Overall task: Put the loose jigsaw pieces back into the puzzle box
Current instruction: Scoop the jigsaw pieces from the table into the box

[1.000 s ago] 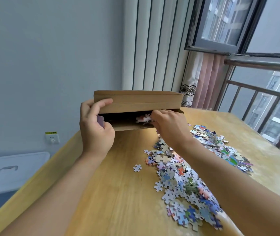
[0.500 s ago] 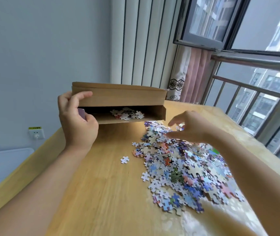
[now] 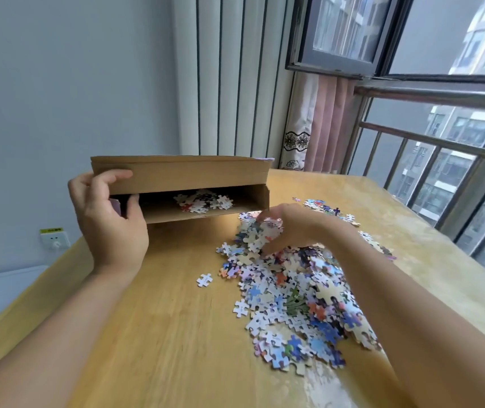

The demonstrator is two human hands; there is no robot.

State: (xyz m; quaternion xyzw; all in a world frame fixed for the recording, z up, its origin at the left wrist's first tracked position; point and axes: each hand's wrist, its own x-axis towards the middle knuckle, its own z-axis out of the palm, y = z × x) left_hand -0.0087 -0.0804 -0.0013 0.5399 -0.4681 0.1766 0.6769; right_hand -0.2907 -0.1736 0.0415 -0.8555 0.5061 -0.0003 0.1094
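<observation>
A flat brown cardboard puzzle box (image 3: 182, 173) is held above the table with its open side towards me. My left hand (image 3: 111, 219) grips its left end, fingers over the top flap and thumb at the opening. A small heap of jigsaw pieces (image 3: 204, 201) lies inside the box. A large pile of loose pieces (image 3: 294, 293) is spread over the wooden table (image 3: 164, 334). My right hand (image 3: 285, 228) is at the far end of that pile, with its fingers curled round a clump of pieces.
One single piece (image 3: 205, 280) lies apart, left of the pile. A few more pieces (image 3: 320, 205) are scattered further back on the right. Window bars (image 3: 429, 160) run along the table's right side. A wall socket (image 3: 54, 238) is on the left.
My right hand has left the box opening, where it dropped pieces, swung right and come down on the pile's far end, closing on new pieces. The box stays held by my left hand.
</observation>
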